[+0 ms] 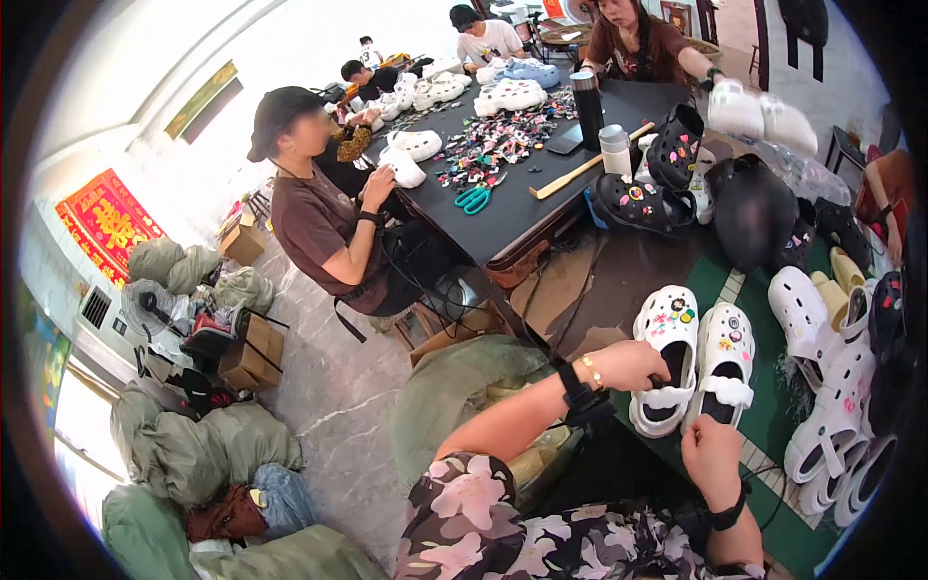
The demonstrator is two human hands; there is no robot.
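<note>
Two white clogs (665, 333) with colourful charms on their toes lie side by side in front of me, toes pointing away, dark insoles showing. My left hand (626, 370) is closed at the left clog, its fingertips curled over the side into the foot opening. At the heel of the right-hand clog (725, 340), my right hand (712, 454) is closed, thumb and fingers against the heel strap. Part of its grip is hidden behind the knuckles.
More white clogs (802, 309) are piled at the right. Black clogs (633, 200), a wooden stick (590, 162) and teal scissors (474, 196) lie beyond. Loose charms cover part of the dark table (454, 220). Co-workers sit around it. Green sacks (198, 440) fill the floor at left.
</note>
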